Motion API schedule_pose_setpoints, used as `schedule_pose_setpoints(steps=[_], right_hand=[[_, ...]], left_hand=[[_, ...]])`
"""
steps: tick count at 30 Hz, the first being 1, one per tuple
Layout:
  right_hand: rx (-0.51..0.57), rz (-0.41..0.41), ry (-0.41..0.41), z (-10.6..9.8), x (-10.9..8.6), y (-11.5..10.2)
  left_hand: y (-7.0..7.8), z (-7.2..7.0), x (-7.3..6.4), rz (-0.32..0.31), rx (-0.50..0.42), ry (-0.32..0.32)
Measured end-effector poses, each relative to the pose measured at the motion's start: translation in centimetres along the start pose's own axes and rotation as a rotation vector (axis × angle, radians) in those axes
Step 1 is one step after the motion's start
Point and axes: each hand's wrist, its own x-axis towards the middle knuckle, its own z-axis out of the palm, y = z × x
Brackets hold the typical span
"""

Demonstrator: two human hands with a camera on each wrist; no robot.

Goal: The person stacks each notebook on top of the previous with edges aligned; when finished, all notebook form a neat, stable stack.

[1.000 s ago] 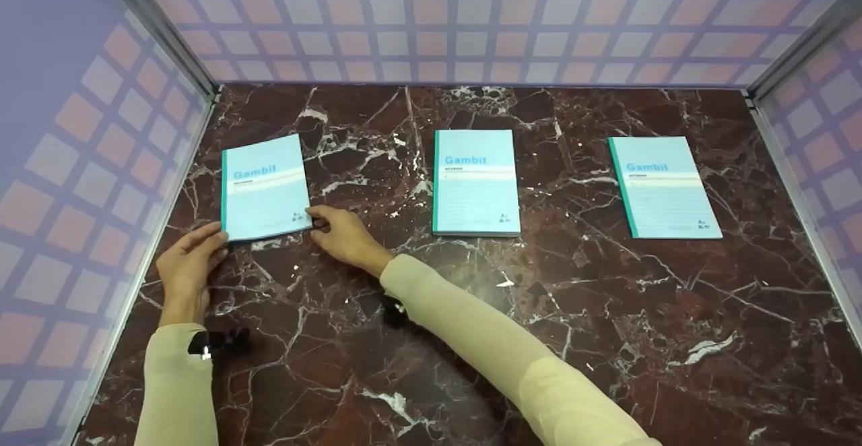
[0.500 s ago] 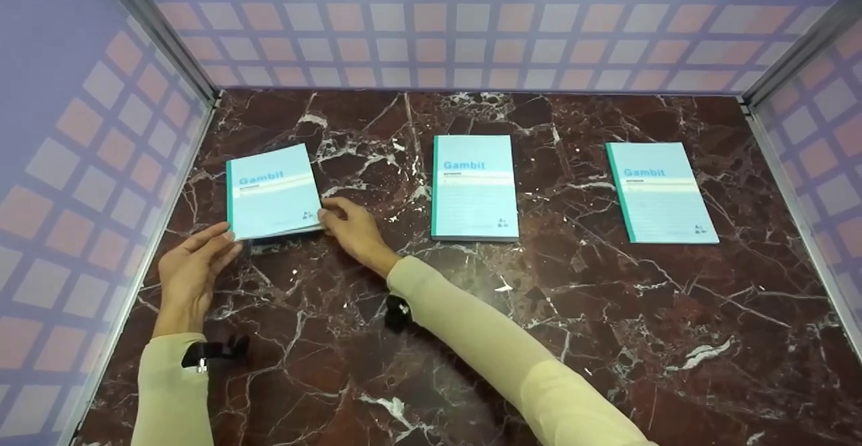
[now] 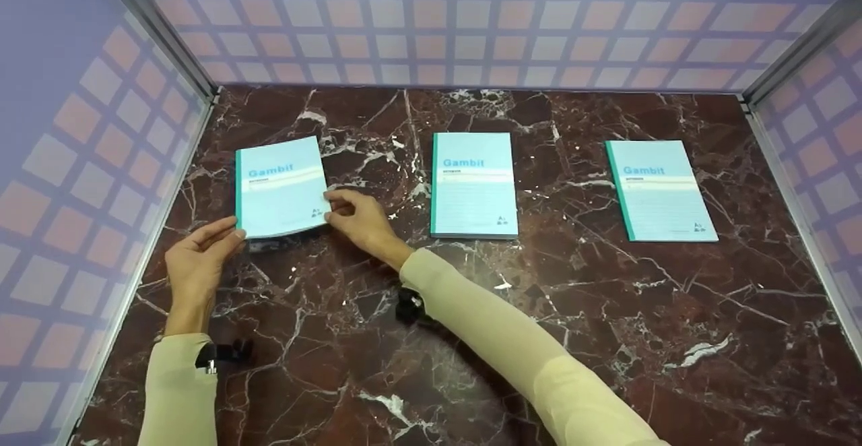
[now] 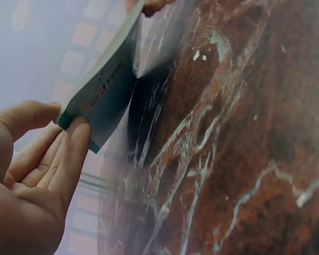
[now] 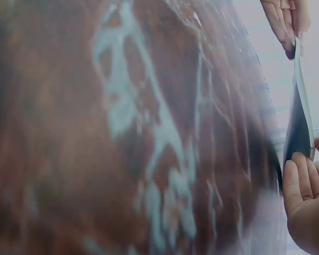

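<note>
A light-blue notebook (image 3: 283,193) with a green spine and "Gambit" on its cover is held between both hands at the left of the table. My left hand (image 3: 201,257) pinches its lower left corner; in the left wrist view the thumb lies on top and the fingers (image 4: 74,143) underneath. At the lower right edge, my right hand (image 3: 363,224) pinches it between thumb and fingers. Both wrist views show the notebook (image 5: 300,117) slightly bent, with its near edge raised off the table.
Two similar notebooks lie flat on the dark red marbled table (image 3: 377,338): a middle notebook (image 3: 475,186) and a right notebook (image 3: 661,190), turned a little. Purple panels with pink and white squares (image 3: 431,42) stand along the back and both sides.
Both hands have carried the left notebook slightly to the right. Its near edge was lower a second ago, and its tilt has varied. The other two notebooks stay put.
</note>
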Motion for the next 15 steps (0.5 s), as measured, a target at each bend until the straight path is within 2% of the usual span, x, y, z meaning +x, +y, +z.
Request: schedule_pose_setpoints(steps=[8, 12, 15], right_hand=[[0.033, -0.018, 0.009, -2.6, -0.7, 0.0], [0.044, -0.051, 0.028, -4.3, -1.1, 0.1], [0.053, -0.075, 0.045, -5.6, -1.6, 0.0]], left_hand=[[-0.1, 2.0, -0.6, 0.195, 0.292, -0.038], [0.2, 3.3, -1.0, 0.261, 0.370, -0.068], [0.4, 4.5, -1.4, 0.284, 0.403, -0.085]])
